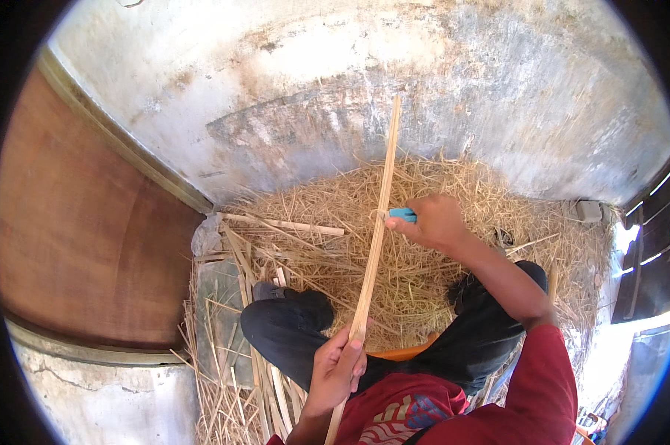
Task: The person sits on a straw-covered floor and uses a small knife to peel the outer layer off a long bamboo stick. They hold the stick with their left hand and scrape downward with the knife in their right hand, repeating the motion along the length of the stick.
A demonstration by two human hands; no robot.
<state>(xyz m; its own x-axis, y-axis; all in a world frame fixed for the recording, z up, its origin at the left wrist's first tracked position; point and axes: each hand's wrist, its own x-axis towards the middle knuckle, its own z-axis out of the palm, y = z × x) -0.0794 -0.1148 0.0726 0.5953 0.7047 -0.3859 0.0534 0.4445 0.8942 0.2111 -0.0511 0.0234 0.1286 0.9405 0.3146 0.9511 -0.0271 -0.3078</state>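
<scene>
A long, pale strip of split bamboo or wood (370, 278) slants up from my lap toward the wall. My left hand (338, 365) is closed round its lower part, with the thumb along the top. In my right hand (440, 222) is a tool with a blue handle (402, 214), likely a knife, held across the strip at about mid-length. Its blade cannot be made out. A thin pale curl, perhaps a shaving, shows at the strip's edge where the tool meets it.
Shavings (416, 289) cover the floor between and beyond my bent legs. Several loose strips (283, 224) lie at the left, near a brown wooden panel (90, 222). A stained plaster wall (313, 81) rises ahead. A small grey block (589, 212) sits at the far right.
</scene>
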